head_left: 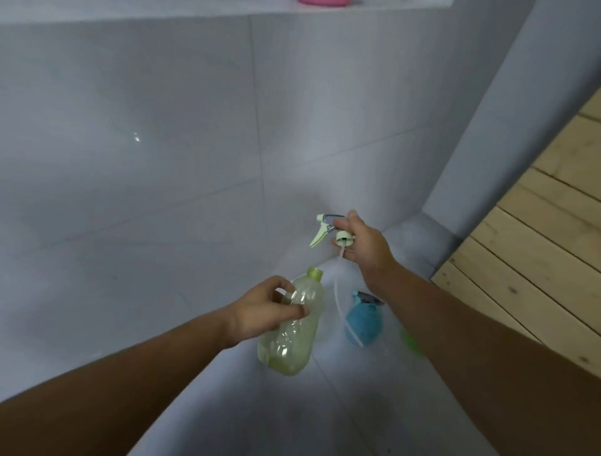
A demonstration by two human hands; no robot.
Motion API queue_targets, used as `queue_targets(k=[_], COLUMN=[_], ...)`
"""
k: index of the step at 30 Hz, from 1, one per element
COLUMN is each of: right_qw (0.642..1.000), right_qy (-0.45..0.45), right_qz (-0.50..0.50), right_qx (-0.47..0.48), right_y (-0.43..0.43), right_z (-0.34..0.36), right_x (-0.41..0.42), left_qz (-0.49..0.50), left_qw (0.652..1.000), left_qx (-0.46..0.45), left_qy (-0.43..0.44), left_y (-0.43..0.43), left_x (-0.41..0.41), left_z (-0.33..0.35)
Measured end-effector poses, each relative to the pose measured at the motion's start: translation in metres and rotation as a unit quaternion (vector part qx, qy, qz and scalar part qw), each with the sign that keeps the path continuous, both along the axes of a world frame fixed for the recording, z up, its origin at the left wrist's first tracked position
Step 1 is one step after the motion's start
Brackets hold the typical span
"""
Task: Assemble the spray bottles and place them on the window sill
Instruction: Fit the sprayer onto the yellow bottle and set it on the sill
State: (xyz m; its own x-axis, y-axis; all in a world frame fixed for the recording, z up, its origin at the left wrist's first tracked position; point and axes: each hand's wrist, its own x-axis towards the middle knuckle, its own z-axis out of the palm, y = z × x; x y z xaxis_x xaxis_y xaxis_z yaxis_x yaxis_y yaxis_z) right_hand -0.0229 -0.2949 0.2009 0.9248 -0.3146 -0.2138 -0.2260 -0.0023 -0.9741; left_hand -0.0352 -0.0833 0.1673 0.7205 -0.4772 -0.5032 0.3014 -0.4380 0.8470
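My left hand [266, 307] grips a pale green see-through bottle [291, 335] by its upper body, its open neck tilted up and to the right. Up and to the right of that neck, my right hand [366, 244] holds a light green spray head [328, 229] with its trigger pointing left. A thin clear dip tube [340, 299] hangs from the head and curves down beside the bottle, outside it. A blue spray bottle [361, 322] with its head fitted stands on the floor below my right forearm.
A grey tiled wall fills the view ahead. The window sill [227, 9] runs along the top with a pink object [325, 2] on it. Wooden planks [536, 228] lie at the right. A blurred green thing [411, 341] shows beside my right forearm.
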Motion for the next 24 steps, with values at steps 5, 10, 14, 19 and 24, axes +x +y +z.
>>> queue_targets(k=[5, 10, 14, 19, 24], right_qw=[0.999, 0.993, 0.983, 0.978, 0.978], right_qy=[-0.023, -0.087, -0.111, -0.147, -0.158], right_qz=[-0.019, -0.060, -0.112, -0.117, -0.109], right_qx=[0.021, 0.057, 0.095, 0.095, 0.080], right_y=[-0.004, -0.010, -0.013, -0.011, -0.018], right_z=[0.065, 0.112, 0.125, 0.134, 0.137], right_x=[-0.034, -0.063, -0.078, -0.087, -0.085], left_qz=[-0.080, -0.112, -0.134, -0.137, -0.132], left_qw=[0.997, 0.993, 0.990, 0.990, 0.990], left_qx=[0.014, -0.010, -0.025, -0.032, -0.052], left_qy=[-0.017, -0.025, -0.019, -0.006, -0.004], left_y=[0.005, 0.014, 0.015, 0.014, 0.014], left_x=[-0.037, -0.080, -0.106, -0.122, -0.118], left_z=[0.052, 0.090, 0.106, 0.114, 0.119])
